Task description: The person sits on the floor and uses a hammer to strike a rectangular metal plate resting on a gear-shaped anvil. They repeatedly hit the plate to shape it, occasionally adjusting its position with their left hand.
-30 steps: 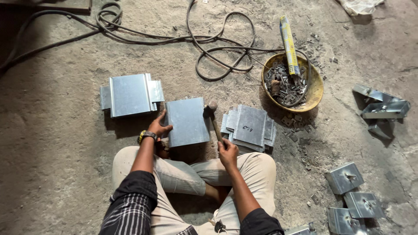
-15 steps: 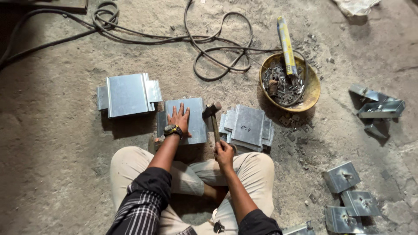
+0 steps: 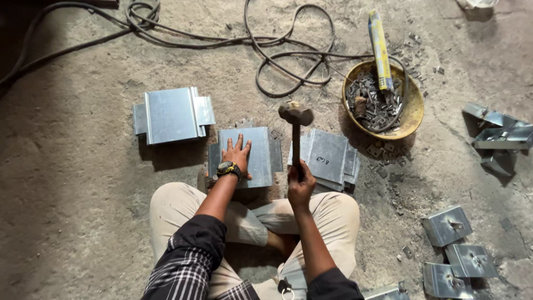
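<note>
Galvanised sheet pinned flat, hammer raised: you are at the striking step.

Your left hand (image 3: 236, 155), wristwatch on, lies spread open and pressing on the grey folded sheet-metal plate (image 3: 256, 156) on the concrete floor before your knees; your right hand (image 3: 300, 186) is closed round the wooden-handled steel hammer (image 3: 295, 115). Half a second ago its head sat low beside the plate; now it is lifted. Next, I judge, calls for a blow clear of your fingers.

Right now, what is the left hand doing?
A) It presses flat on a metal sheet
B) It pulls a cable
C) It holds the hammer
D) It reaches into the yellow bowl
A: the left hand lies with fingers spread on the metal sheet, while the right hand grips the hammer.
</note>
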